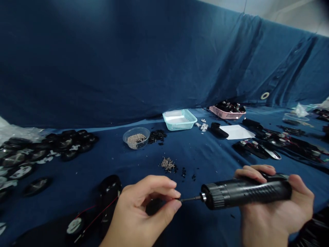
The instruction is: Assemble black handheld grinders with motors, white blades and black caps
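Note:
My right hand (275, 214) is wrapped round a black electric screwdriver (231, 195), which lies level and points to the left. Its thin bit (190, 199) reaches the fingertips of my left hand (146, 207). Thumb and fingers there are pinched at the bit's tip, and whatever small piece sits between them is too hidden to name. Just beyond the hands is a small heap of screws (168, 164) with tiny black bits (183, 172) beside it. Below and left of my left hand lies a black housing (109, 192) with red wires and a round speaker-like part (74, 225).
A clear bowl (124, 138) of screws stands behind, near black pieces (157, 136). Farther back are a light-blue basket (180, 127) and a filled pink basket (223, 115). Black round parts (69, 142) crowd the left; wired black parts (285, 140) and white paper (238, 132) lie right.

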Demonstrator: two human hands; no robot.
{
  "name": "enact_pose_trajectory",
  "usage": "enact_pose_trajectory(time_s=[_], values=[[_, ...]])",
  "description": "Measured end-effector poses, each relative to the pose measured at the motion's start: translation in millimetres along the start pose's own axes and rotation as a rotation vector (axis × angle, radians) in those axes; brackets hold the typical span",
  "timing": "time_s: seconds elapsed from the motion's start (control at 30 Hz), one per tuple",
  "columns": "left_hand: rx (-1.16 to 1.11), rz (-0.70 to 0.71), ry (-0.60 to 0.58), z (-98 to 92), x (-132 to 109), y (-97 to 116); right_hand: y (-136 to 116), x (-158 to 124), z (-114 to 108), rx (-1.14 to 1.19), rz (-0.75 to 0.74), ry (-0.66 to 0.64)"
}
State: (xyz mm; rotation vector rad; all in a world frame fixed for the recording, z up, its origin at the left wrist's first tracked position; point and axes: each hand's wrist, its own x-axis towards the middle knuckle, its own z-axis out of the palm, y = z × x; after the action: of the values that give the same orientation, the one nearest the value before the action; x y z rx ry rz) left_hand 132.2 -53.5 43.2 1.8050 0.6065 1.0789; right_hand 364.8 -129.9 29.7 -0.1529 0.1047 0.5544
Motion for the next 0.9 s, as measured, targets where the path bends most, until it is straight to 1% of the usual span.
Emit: enact_pose_trajectory(time_s=[0.13, 0.27, 0.4, 0.5, 0.6, 0.73, 0.8, 0.9], values=[[-0.002, 0.020, 0.001, 0.2, -1.1, 4.4, -1.6, -3.2, 1.0, -0.005, 0.006, -0.010], [0.000, 0.012, -0.007, 0.2, -5.0, 4.6, -1.3, -4.7, 1.3, -0.003, -0.006, 0.018], [0.001, -0.049, -0.016, -0.8, -9.1, 5.0, -0.1, -7.3, 1.5, -0.022, 0.001, 0.044], [-0.004, -0.086, -0.005, -1.2, -11.2, 6.7, -0.8, -8.4, 0.5, -0.022, 0.017, 0.023], [-0.044, -0.113, 0.034, 0.1, -12.0, 11.1, -1.4, -8.4, -0.1, -0.010, 0.041, -0.002], [-0.082, -0.193, 0.064, 2.0, -12.8, 17.5, 0.5, -9.5, 2.3, -0.010, 0.039, 0.013], [-0.078, -0.205, 0.064, 1.6, -13.1, 18.0, 1.6, -10.6, 3.9, -0.004, 0.051, 0.035], [-0.056, -0.186, 0.050, 0.2, -13.0, 15.7, 2.0, -11.6, 5.1, 0.013, 0.057, 0.055]])
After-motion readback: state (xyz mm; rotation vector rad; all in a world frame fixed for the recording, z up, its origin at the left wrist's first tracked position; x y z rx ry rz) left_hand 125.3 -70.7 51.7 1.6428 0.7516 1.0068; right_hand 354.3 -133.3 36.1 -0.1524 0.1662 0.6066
